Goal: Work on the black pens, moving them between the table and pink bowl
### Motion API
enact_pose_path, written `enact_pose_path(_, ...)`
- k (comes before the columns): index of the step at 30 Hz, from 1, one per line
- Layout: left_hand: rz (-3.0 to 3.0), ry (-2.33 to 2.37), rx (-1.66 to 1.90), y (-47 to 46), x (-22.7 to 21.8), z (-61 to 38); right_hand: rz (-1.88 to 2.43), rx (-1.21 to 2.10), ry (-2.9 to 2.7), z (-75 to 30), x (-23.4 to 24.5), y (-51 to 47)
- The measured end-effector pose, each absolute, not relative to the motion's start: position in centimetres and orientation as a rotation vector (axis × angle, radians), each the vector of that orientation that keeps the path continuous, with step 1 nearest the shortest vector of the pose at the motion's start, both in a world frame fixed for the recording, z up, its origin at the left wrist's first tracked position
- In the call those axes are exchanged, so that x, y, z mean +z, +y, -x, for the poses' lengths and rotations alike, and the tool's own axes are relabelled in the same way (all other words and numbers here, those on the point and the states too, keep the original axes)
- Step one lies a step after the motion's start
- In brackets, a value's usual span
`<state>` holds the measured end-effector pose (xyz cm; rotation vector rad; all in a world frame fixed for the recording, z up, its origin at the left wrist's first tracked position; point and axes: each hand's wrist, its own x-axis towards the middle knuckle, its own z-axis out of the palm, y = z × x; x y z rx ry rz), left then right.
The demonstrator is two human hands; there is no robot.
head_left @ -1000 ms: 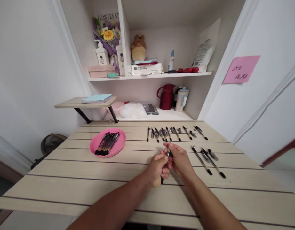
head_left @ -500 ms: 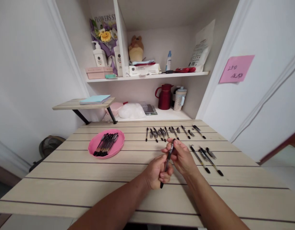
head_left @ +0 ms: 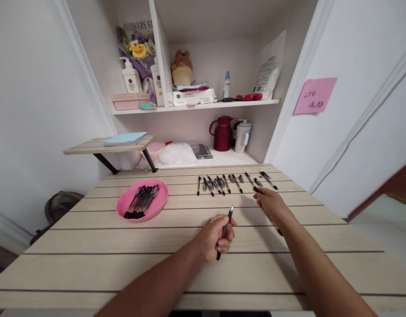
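My left hand (head_left: 216,237) is wrapped round a dark pen (head_left: 226,225), held upright at a slant. The pen's silver tip is bare and points up, away from me. To the right, my right hand (head_left: 274,204) reaches low over the table, fingers pinched together. A dark piece at its fingertips looks like the pen cap (head_left: 260,190), though the fingers hide most of it. Beneath this hand lies another pen (head_left: 276,227), partly covered. Beyond the hands, several pens (head_left: 236,182) and loose caps (head_left: 241,179) lie in a row.
At the left, a pink dish (head_left: 163,204) holds several pens. Behind it stands a small raised shelf (head_left: 87,147) with blue paper (head_left: 125,138). A red jug (head_left: 222,135) and a light cup (head_left: 243,137) stand in the cabinet at the back.
My right hand has left the pen in my left hand and moved right, over the pens there. The pen's upper end, capped before, now shows its tip. The view has shifted slightly.
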<state>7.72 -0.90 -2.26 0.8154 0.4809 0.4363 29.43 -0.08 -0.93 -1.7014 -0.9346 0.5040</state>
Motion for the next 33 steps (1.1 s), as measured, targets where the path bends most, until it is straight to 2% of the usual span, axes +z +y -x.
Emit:
enact_pose_path(4,-0.835,0.478,0.426,-0.9,-2.5,-7.9,2.16,-0.059,-1.413,-30.2,-1.5,-1.0)
enact_pose_path(7,-0.856,0.487,0.426,-0.9,-2.6,-8.0,2.367,-0.305,-1.646,-28.8,-1.8,-1.5)
enact_pose_path(12,-0.871,0.49,0.428,-0.9,-2.8,-7.9,2.482,-0.29,-1.765,-27.7,-2.7,-1.6)
enact_pose_path(21,-0.867,0.474,0.429,-0.9,-2.8,-7.9,2.454,-0.23,-1.575,-27.5,-1.9,-2.5)
enact_pose_path(23,-0.862,0.476,0.426,-1.0,-2.7,-8.0,2.287,-0.086,-1.504,-26.6,-1.2,-2.8)
enact_pose_path(28,-0.878,0.515,0.477,-1.1,-2.8,-8.3,1.515,0.785,-1.174,-22.6,-0.5,-3.7)
enact_pose_path(33,-0.926,0.553,0.505,-1.1,-3.1,-8.6,1.311,0.838,-0.865,-20.1,-1.9,-3.8)
